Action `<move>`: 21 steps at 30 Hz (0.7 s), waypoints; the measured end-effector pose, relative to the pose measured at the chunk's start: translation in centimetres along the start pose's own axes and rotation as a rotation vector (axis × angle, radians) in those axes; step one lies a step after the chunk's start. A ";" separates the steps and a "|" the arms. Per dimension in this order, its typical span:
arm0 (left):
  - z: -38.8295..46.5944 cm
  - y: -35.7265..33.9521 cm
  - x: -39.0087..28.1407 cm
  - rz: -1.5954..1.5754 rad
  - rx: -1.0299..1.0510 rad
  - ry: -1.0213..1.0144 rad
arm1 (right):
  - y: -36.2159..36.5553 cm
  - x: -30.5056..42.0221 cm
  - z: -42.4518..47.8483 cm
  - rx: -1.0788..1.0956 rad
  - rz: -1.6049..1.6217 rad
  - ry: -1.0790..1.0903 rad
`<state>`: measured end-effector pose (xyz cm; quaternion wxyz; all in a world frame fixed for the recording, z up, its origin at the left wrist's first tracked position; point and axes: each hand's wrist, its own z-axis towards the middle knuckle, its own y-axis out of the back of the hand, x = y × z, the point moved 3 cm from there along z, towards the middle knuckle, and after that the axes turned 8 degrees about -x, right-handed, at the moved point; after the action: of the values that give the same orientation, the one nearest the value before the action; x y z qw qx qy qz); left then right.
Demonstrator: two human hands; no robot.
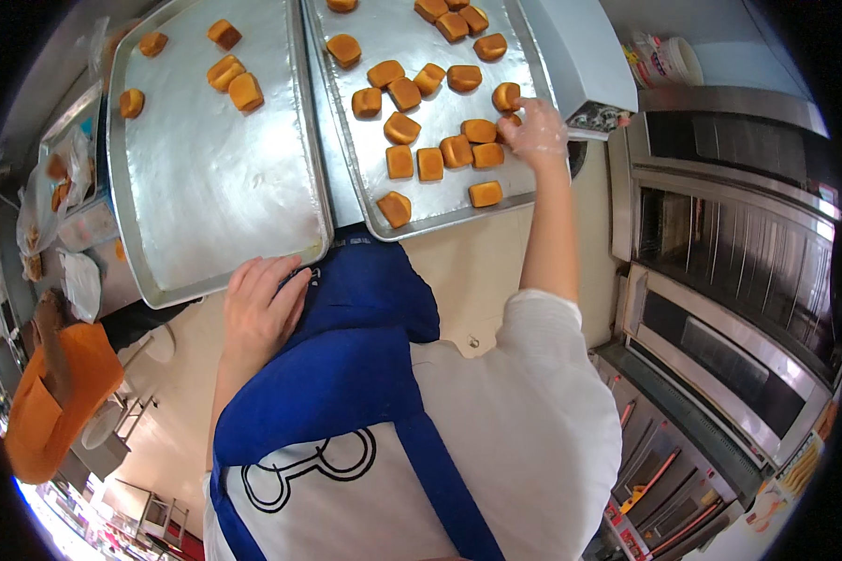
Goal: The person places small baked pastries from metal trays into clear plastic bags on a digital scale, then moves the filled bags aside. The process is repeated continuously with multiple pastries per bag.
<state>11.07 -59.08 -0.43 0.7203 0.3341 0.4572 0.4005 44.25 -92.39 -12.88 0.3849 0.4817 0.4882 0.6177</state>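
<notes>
Two metal baking trays lie before me. On the right tray [456, 210] are several small golden-brown bread buns [430, 164], some touching and some apart. My right hand [539, 133], in a thin clear glove, is at that tray's right side. Its thumb and fingers are around a partly hidden bun [510, 120], close by another bun [505, 97]. Several buns [245, 92] sit at the far end of the left tray [217, 182]. My left hand [263, 301] rests palm down at this tray's near right corner, fingers slightly apart and holding nothing.
A stacked metal deck oven [730, 280] stands on the right. Beyond the right tray is a pale box-shaped machine [575, 49]. At left, plastic bags [81, 284] lie on a counter, near a person in an orange top [67, 407]. A white bucket [677, 62] stands at far right.
</notes>
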 end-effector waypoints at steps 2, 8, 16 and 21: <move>-0.1 0.0 0.1 0.003 -0.004 0.015 | -0.6 3.7 -2.6 -0.036 0.067 0.176; 0.1 0.4 0.2 -0.025 -0.020 0.026 | -4.7 9.4 -7.9 0.150 -0.059 0.421; -1.1 1.1 1.2 -0.015 -0.063 0.089 | -1.9 9.7 -6.2 0.096 0.165 0.303; -2.3 1.9 2.0 -0.010 -0.094 0.136 | -1.5 10.1 -3.7 0.057 0.048 0.172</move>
<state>8.99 -56.17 -0.47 0.7046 0.2696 0.4873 0.4398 38.20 -83.34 -12.37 0.3126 0.4494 0.5252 0.6515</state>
